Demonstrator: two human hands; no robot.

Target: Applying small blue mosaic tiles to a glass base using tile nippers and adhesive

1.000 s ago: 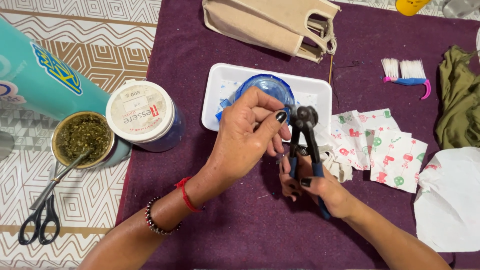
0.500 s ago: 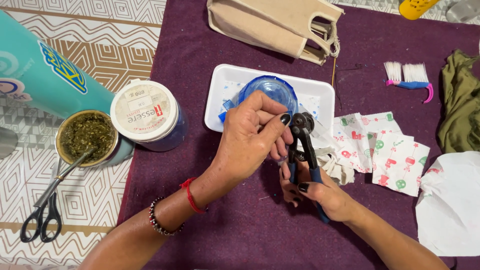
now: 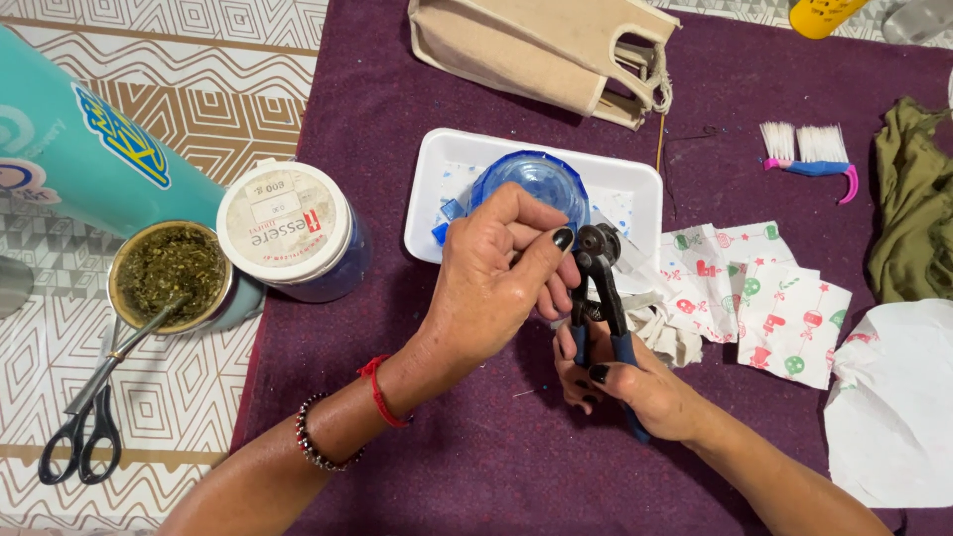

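At the centre of the purple cloth (image 3: 397, 119) that covers our tabletop, our two hands meet over a pair of blue-handled nippers (image 3: 600, 298). Our right hand (image 3: 635, 382) is wrapped shut around the handles, holding the tool upright with its dark round head at the top. Our left hand (image 3: 501, 273) is pinched closed just beside that head, thumb and fingers pressed together; whatever small piece they grip is hidden, so we cannot tell what it is. Behind the hands sits a white tray (image 3: 635, 189) holding a blue glass dish (image 3: 531, 179) and a few blue chips.

We judge the nippers to be stiff, fairly heavy steel, safest held low on the coated handles, clear of the biting head. The glass looks brittle and sharp-edged, best taken lightly by its flat faces.

To our left stand a white-lidded jar (image 3: 288, 228), a cup of green herb (image 3: 171, 273) with a metal straw, a teal flask (image 3: 89, 159) and black scissors (image 3: 79, 437). To our right lie patterned paper squares (image 3: 784, 318), a small brush (image 3: 809, 149) and an olive cloth (image 3: 913, 208). A beige bag (image 3: 546, 40) lies beyond the tray.
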